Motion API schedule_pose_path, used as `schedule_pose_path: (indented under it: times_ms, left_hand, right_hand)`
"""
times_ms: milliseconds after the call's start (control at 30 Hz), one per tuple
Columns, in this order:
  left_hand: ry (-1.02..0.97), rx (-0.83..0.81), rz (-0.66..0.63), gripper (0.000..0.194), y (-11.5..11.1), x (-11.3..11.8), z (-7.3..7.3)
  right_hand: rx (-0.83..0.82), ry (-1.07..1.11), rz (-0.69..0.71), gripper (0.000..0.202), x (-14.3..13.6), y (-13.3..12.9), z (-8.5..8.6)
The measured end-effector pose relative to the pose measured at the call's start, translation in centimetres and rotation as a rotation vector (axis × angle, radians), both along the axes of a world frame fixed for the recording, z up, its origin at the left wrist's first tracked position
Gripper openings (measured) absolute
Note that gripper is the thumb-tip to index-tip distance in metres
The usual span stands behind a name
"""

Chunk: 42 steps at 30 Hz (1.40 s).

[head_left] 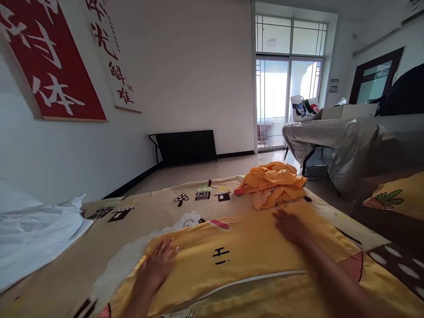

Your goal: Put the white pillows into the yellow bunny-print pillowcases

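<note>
Head view: one cream patterned blanket [159, 203] covers the wide surface before the person, a broad base on which the soft pieces can lie open. One plastic-draped desk [331, 130] stands to the far right, its sheet probably there against dust. Across the near middle of the blanket lies one yellow cloth [251, 238], mostly flat, with small creases and a pale strip [258, 278] along its near part. Spread like this, it can probably be evened out from both sides.

One white cloth [36, 238] sits at the left, loosely heaped. One orange bundle [274, 183] lies crumpled at the far side, just beyond the yellow cloth, perhaps set there to leave the middle workable.

Two hands come in from the near side, well apart. The left hand [159, 260] rests palm down on the cloth's left part, fingers extended, gripping nothing. The right hand [291, 227], blurred, reaches over the right part near the bundle; it looks opened out, seemingly to smooth the fabric. One "Hi" print [221, 255] shows between them.
</note>
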State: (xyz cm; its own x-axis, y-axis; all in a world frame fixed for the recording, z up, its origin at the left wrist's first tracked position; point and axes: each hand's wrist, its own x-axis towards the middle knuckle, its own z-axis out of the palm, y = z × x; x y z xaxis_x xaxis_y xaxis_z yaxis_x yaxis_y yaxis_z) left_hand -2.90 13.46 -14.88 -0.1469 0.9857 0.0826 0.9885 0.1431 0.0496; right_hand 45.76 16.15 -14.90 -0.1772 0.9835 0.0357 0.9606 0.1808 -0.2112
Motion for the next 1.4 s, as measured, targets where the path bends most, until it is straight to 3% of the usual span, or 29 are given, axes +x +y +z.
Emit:
schedule_pose_path:
  times_ms: [100,167,200,267,367,467,567,667,800,900,1033,1133,1233,1333,1400]
  left_hand:
    - [0.074,0.014,0.114,0.056,-1.4,-4.7,0.1]
    - [0.141,0.067,0.144,0.056,-2.2,-4.9,0.8]
    - [0.161,0.095,0.13,0.057,-2.4,-4.0,1.4]
    - [0.162,0.118,0.046,0.058,-2.4,-0.2,2.6]
    - [0.103,0.066,-0.112,0.057,-1.7,8.0,3.8]
    - [0.063,0.008,-0.277,0.056,-0.9,15.4,3.2]
    - [0.038,-0.037,-0.307,0.06,-0.4,18.8,1.5]
    - [0.006,-0.041,-0.265,0.055,0.3,18.4,0.2]
    - [-0.029,-0.031,-0.168,0.059,1.3,13.7,0.0]
    - [-0.026,-0.038,-0.052,0.061,0.7,7.5,0.2]
    - [0.029,-0.037,0.143,0.055,-1.6,-1.4,-0.2]
    - [0.113,0.002,0.237,0.052,-3.6,-4.3,0.0]
    - [0.2,0.094,0.228,0.054,-5.1,-1.6,1.5]
    - [0.103,0.042,0.058,0.056,-5.4,5.6,3.0]
    - [0.054,0.004,-0.086,0.055,-5.2,11.0,3.0]
  right_hand:
    - [0.034,-0.203,-0.325,0.055,7.5,-1.5,0.0]
    - [0.058,-0.268,-0.476,0.053,9.5,-2.7,0.9]
    - [0.094,-0.265,-0.479,0.052,9.3,-3.3,1.4]
    - [0.185,-0.213,-0.345,0.049,6.3,-4.1,2.6]
    - [0.228,-0.099,-0.072,0.046,-2.9,-4.3,3.5]
    - [0.223,-0.021,0.077,0.046,-12.9,-3.9,2.7]
    - [0.203,0.055,0.149,0.047,-18.9,-3.4,1.3]
    - [0.186,0.082,0.19,0.046,-19.6,-2.6,0.4]
    - [0.139,0.04,0.214,0.044,-14.0,-1.2,0.5]
    - [0.112,-0.02,0.012,0.049,-6.2,-1.3,1.0]
    - [0.102,-0.094,-0.349,0.054,4.8,-3.7,1.7]
    - [0.101,-0.123,-0.52,0.053,8.5,-5.8,2.7]
    - [0.167,-0.134,-0.522,0.054,5.8,-7.0,3.5]
    - [0.193,-0.094,-0.285,0.047,-2.3,-7.3,3.3]
    - [0.166,-0.042,-0.102,0.04,-8.7,-7.3,2.5]
